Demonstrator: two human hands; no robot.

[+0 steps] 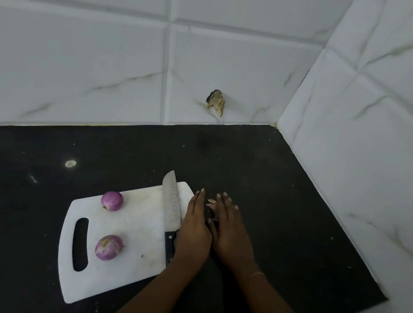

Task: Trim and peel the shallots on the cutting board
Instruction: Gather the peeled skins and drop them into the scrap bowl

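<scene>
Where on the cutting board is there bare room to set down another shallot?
Bare patch between the two shallots and the knife, mid cutting board. Crowded at its right edge: knife, left hand, right hand.

Two peeled purple shallots lie on the board, one near the far edge (112, 201) and one near the handle slot (109, 247). There is one white cutting board (115, 278) and one knife (171, 204) lying along its right side. Two hands are in view, the left hand (194, 233) and the right hand (231, 231), both with straight fingers. Between them sits one small clump of peel scraps (211, 203). One dark countertop (274, 191) carries it all
</scene>
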